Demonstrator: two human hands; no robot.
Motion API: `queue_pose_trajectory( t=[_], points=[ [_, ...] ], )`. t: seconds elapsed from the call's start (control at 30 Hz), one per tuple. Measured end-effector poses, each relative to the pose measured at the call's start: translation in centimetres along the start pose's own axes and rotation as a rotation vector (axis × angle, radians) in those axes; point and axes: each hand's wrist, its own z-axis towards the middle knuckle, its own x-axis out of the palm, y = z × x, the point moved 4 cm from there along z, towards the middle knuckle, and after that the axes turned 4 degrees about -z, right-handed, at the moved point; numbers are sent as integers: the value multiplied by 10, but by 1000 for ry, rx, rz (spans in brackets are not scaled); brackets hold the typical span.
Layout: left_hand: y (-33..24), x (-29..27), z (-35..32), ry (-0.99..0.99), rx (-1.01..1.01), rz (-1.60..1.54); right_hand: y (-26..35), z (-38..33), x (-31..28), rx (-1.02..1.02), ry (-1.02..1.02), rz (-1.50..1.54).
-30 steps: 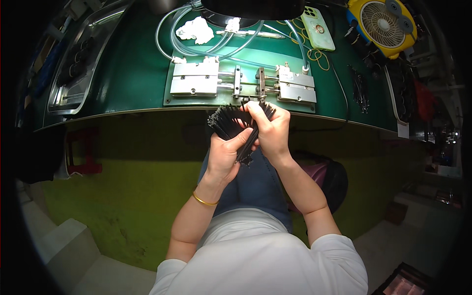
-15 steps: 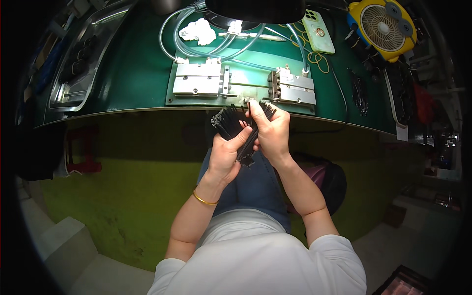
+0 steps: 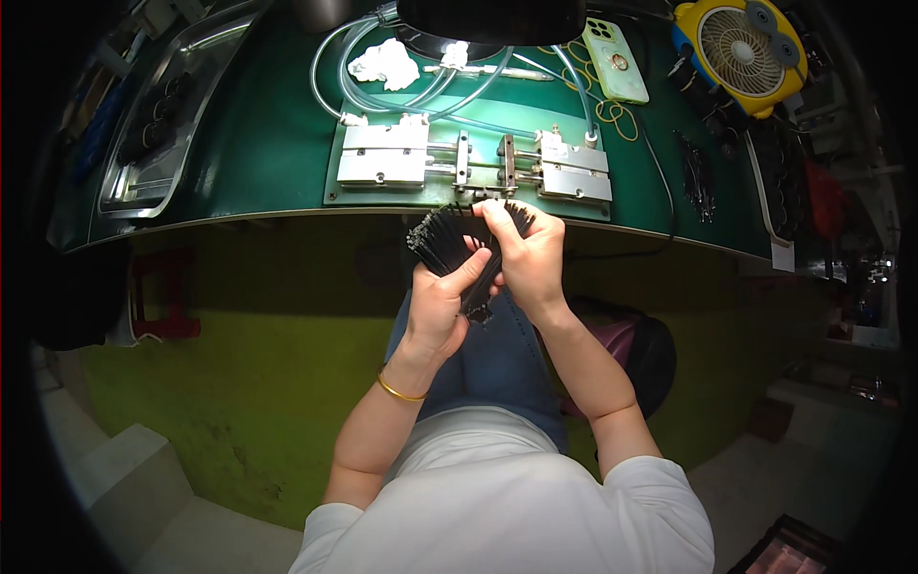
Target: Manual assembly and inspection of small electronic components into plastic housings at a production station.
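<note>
A thick bundle of thin black wires [image 3: 442,241] with small pale tips fans out just in front of the bench edge. My left hand [image 3: 440,304] is closed around it, thumb across the wires. My right hand [image 3: 532,256] is closed too, holding wires at the bundle's right side, with thumb and forefinger pinched at the fixture's front edge. What exactly lies in that pinch is hidden. Just beyond the fingertips stand two silver air cylinders, a left one [image 3: 384,155] and a right one [image 3: 574,172], their end plates close together on a pale base plate [image 3: 488,115].
Clear air hoses [image 3: 349,72] loop behind the cylinders, near crumpled white tissue [image 3: 384,64] and a pen. A green phone [image 3: 617,62], a yellow fan [image 3: 751,53] and more black wires [image 3: 698,182] lie right. A metal tray [image 3: 177,158] holding black coils stands left.
The two cylinders' end plates have moved inward toward each other, with their rods now showing. My right thumb and forefinger have shifted slightly; both hands otherwise keep their place.
</note>
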Motion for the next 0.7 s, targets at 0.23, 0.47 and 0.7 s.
queue_pose_trajectory(
  t=[0.23,0.47,0.7],
  points=[
    [0,0,2,-4,6,-5,-2,3,-1,15,3,17],
    [0,-1,3,6,4,15,-5,6,0,35,-14,63],
    [0,-1,4,16,-15,-7,-3,5,0,49,6,122]
  ],
)
